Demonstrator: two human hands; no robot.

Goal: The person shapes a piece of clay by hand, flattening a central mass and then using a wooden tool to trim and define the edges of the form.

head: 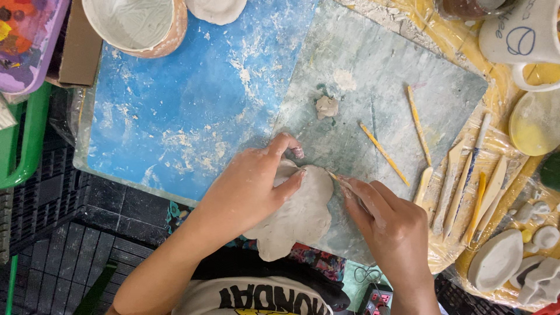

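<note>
While the left hand (248, 189) presses flat on the lobed clay slab (297, 219), fingers spread and thumb curled over its edge, the right hand (388, 224) pinches a thin wooden tool (335, 176) against the slab's upper right rim. Slab lies on the near edge of the grey work board (379, 76). Small clay lump (326, 107) sits on the board, beyond the slab. Two yellow sticks (384, 153) lie on the board, right of the lump. Blue mat (175, 105) left of board, dusted white.
</note>
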